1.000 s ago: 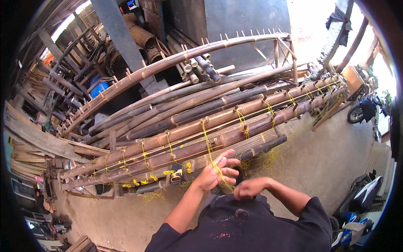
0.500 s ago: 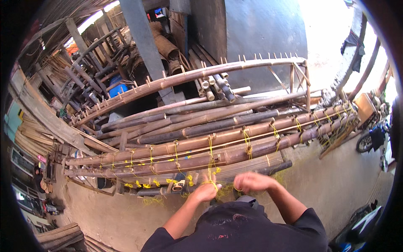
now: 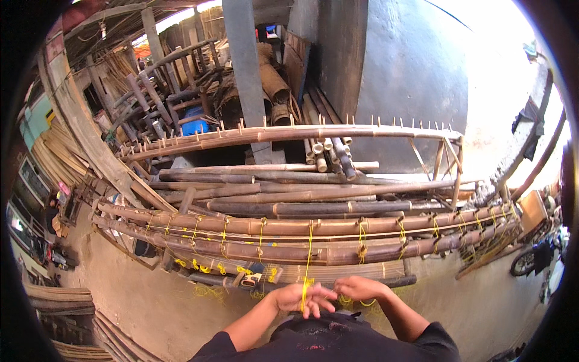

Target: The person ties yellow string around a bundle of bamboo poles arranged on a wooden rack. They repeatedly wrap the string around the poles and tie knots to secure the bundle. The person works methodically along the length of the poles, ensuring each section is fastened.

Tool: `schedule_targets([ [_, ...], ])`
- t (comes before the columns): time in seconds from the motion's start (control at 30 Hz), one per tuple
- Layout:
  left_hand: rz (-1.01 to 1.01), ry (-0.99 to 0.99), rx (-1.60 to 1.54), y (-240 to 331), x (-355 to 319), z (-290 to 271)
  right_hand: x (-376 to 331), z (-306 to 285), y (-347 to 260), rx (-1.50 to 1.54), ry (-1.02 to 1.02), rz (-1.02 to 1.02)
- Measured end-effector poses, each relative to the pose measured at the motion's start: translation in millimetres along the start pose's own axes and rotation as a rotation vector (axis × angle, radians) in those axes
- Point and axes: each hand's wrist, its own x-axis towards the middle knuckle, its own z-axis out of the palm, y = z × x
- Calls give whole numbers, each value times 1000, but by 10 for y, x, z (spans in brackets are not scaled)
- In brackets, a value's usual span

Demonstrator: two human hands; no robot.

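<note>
A yellow string (image 3: 309,259) runs down tight from the two long brown bamboo poles (image 3: 338,256) in front of me. It crosses my left hand (image 3: 304,298), whose fingers are stretched out and spread. Close beside it on the right, my right hand (image 3: 360,288) has its fingers bent in and pressed together. A loop of yellow string hangs out below that hand, though the fingertips are partly hidden. Similar yellow ties are knotted along both poles at intervals, joining the upper pole to the lower one.
Below the poles lie small yellow string bundles and a handsaw (image 3: 250,280) on a slatted bamboo surface (image 3: 338,269). Behind stands a raised bamboo rail (image 3: 289,134) with upright pegs, above stacked bamboo poles (image 3: 338,209). A motorbike (image 3: 534,256) is at the right.
My left hand has gone from closed around the string to spread, and the string now stretches straight to the poles. My right hand has come closer to it. The view has tilted.
</note>
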Motion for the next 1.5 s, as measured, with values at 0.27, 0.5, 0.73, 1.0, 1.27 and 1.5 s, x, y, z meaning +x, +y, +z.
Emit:
schedule_targets([
  [0.27, 264, -326, -445, -344, 90, -324, 82, -93, -164, -25, -123, 10],
  [0.5, 232, 449, 43, 27, 106, 147, 168, -3, 72, -6, -395, -293],
  [0.73, 456, 543, 277, -399, 271, -278, 64, -262, -67, 253, -203, -185],
  [1.0, 100, 653, 593, -316, 104, -52, 102, -355, -229, 593, -188, -112],
  [1.27, 12, 213, -28, 43, -140, 77, 327, -285, -162, 566, 150, 38],
  [1.5, 850, 608, -514, 104, 180, 147, 274, 143, -392, 67, 255, -50],
])
